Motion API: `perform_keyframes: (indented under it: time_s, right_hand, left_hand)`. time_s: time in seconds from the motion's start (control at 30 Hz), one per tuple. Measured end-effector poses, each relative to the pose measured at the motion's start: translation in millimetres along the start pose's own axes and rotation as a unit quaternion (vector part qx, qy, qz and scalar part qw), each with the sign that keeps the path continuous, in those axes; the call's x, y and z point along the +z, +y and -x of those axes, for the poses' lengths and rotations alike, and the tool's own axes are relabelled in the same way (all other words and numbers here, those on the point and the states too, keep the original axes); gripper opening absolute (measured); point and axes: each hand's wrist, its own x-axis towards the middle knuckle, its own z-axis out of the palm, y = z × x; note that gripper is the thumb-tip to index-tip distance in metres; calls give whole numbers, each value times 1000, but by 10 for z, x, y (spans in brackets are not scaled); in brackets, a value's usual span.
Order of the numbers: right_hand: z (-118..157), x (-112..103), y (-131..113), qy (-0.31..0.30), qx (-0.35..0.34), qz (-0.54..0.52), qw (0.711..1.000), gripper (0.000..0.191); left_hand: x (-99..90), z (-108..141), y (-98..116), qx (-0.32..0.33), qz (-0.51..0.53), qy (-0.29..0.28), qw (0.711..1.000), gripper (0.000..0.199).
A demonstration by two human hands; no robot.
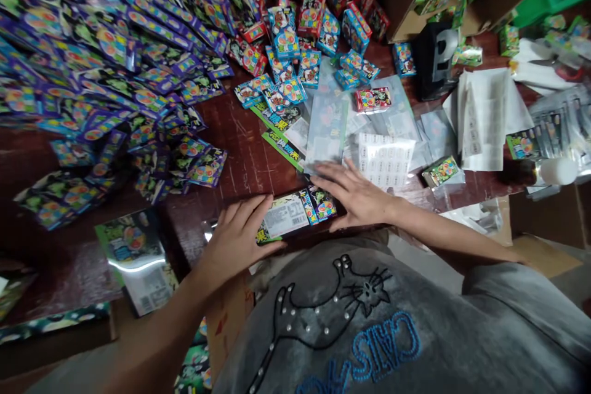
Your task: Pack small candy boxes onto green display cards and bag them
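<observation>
Close to my body, at the table's front edge, lies a flat printed pack (pixel 287 217) with a white barcode label and a green end. My left hand (pixel 240 231) grips its left end, fingers over the far side and thumb along the near side. Small candy boxes, one blue (pixel 309 206) and one dark purple (pixel 324 203), sit in line at its right end. My right hand (pixel 353 194) spans that end, with fingers at the far edge and thumb at the near edge. Whether the small boxes are inside the pack, I cannot tell.
Purple boxes (pixel 152 74) are heaped at the left, red boxes (pixel 314 6) at the back. Blue boxes (pixel 284 95), clear sleeves (pixel 327 123) and a sticker sheet (pixel 386 157) lie ahead. A black tape dispenser (pixel 431 64) and a white-capped bottle (pixel 554 170) stand right. Another pack (pixel 138 258) lies left.
</observation>
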Motion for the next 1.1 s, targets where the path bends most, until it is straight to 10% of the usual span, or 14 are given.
perform_keyframes:
  time_s: [0.2,0.5,0.87,1.1]
  right_hand:
    - [-58,-129,76,-55,-42,-19,997,69]
    - [-275,-298,295,-29,-85,-37,995,69]
    - [-178,-134,78,45,18,57,997,66]
    - [21,-1236,1007,249,212,146,934,59]
  left_hand:
    - [59,-58,25,8,5,24,1000,86]
    - [-3,-161,62,16,31,50,998,86]
    - [-7,-361,179,-35,-16,80,996,89]
    - [-329,-1486,251,89,-36,89,991,56]
